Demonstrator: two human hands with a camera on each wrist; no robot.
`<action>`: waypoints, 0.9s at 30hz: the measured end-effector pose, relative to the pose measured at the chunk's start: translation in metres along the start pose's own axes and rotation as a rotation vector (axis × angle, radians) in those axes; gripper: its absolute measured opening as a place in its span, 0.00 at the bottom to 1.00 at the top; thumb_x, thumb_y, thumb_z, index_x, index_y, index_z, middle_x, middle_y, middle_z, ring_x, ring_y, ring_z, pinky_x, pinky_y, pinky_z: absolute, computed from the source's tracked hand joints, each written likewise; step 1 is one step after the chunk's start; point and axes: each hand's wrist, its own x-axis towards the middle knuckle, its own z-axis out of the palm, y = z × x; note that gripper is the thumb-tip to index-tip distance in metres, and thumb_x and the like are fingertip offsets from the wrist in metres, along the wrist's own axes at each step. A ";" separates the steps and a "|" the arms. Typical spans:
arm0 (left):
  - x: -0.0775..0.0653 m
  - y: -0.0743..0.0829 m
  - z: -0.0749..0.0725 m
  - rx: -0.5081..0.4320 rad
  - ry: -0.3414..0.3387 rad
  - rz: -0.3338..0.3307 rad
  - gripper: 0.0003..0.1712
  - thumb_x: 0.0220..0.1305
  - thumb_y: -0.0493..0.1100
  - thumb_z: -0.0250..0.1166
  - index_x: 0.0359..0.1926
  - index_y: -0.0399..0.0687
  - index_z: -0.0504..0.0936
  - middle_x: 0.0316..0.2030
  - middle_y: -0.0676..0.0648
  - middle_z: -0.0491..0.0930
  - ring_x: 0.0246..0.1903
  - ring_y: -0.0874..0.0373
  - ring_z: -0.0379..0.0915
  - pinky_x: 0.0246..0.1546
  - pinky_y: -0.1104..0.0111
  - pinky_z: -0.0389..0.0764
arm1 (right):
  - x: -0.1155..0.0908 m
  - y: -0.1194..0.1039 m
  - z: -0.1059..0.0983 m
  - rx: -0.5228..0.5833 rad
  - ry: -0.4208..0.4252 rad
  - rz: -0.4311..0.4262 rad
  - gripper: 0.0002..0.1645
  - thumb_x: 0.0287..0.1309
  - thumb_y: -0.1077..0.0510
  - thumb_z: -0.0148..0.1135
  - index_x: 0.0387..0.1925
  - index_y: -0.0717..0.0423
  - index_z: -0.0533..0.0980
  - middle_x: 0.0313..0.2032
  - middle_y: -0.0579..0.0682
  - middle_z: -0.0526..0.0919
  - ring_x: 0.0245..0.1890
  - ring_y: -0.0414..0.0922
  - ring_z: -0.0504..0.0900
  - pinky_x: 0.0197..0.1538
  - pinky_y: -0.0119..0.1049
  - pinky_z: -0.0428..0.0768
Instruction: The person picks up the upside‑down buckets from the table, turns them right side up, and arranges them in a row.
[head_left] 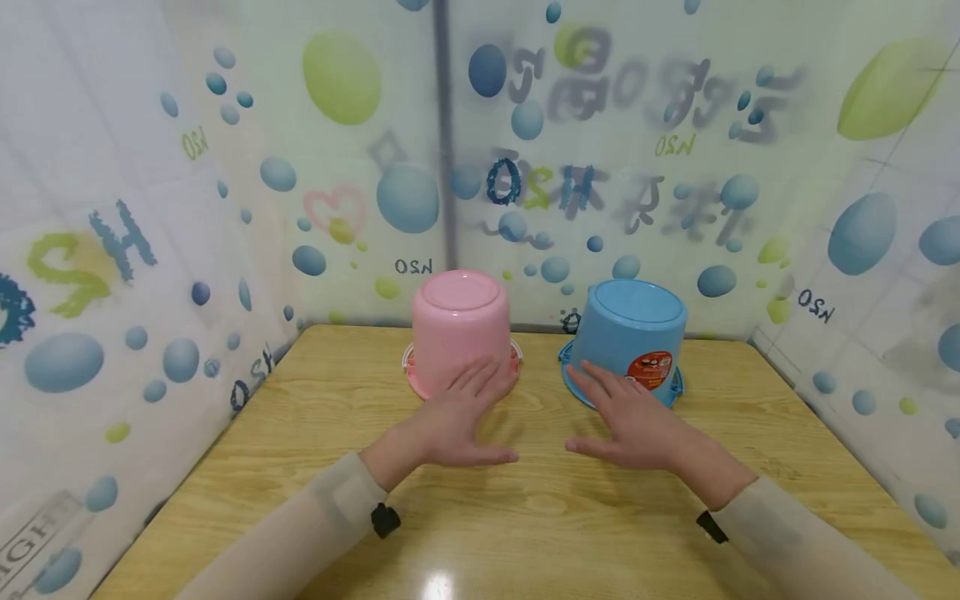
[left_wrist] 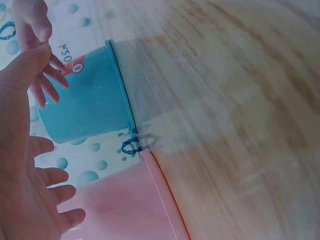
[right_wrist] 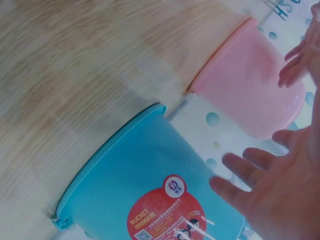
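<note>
Two buckets stand upside down toward the back of the wooden table. The pink bucket (head_left: 459, 333) is on the left, its white handle lying around the rim. To its right is the blue bucket (head_left: 615, 342), which carries a red label (right_wrist: 167, 215). My left hand (head_left: 461, 417) hovers in front of the pink bucket, fingers spread, overlapping its lower wall in the head view. In front of the blue bucket my right hand (head_left: 637, 417) is held with fingers extended and thumb apart. Neither hand holds anything.
The wooden table (head_left: 540, 533) has a sheet with blue and green bubble prints (head_left: 408, 197) hanging behind it and along both sides. Each forearm wears a pale sleeve (head_left: 300, 533) with a dark strap (head_left: 386, 521) at the wrist.
</note>
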 end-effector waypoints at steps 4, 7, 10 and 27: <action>-0.002 -0.005 0.001 -0.083 0.037 0.012 0.65 0.67 0.75 0.71 0.91 0.57 0.47 0.88 0.39 0.53 0.88 0.41 0.48 0.86 0.43 0.59 | 0.004 -0.001 -0.002 0.063 0.000 0.005 0.59 0.72 0.27 0.65 0.88 0.50 0.55 0.81 0.63 0.67 0.71 0.66 0.80 0.65 0.68 0.84; -0.004 -0.006 -0.001 -0.126 0.049 0.001 0.64 0.67 0.72 0.73 0.90 0.59 0.50 0.87 0.40 0.55 0.86 0.42 0.54 0.83 0.44 0.66 | 0.008 -0.003 -0.002 0.103 -0.025 0.018 0.59 0.72 0.26 0.64 0.88 0.49 0.54 0.79 0.63 0.70 0.69 0.65 0.81 0.63 0.65 0.86; -0.008 -0.006 -0.004 -0.147 0.060 -0.021 0.61 0.67 0.70 0.74 0.89 0.54 0.56 0.86 0.38 0.58 0.84 0.41 0.59 0.80 0.44 0.70 | 0.012 -0.005 -0.002 0.133 -0.055 0.034 0.59 0.72 0.25 0.63 0.89 0.49 0.53 0.79 0.64 0.70 0.70 0.65 0.81 0.65 0.66 0.85; -0.044 -0.034 -0.017 -0.193 0.141 -0.093 0.55 0.69 0.62 0.76 0.85 0.43 0.63 0.83 0.37 0.62 0.73 0.38 0.75 0.69 0.42 0.81 | 0.042 -0.004 0.010 0.217 -0.157 0.105 0.59 0.74 0.24 0.60 0.90 0.46 0.49 0.82 0.65 0.65 0.76 0.67 0.75 0.70 0.68 0.80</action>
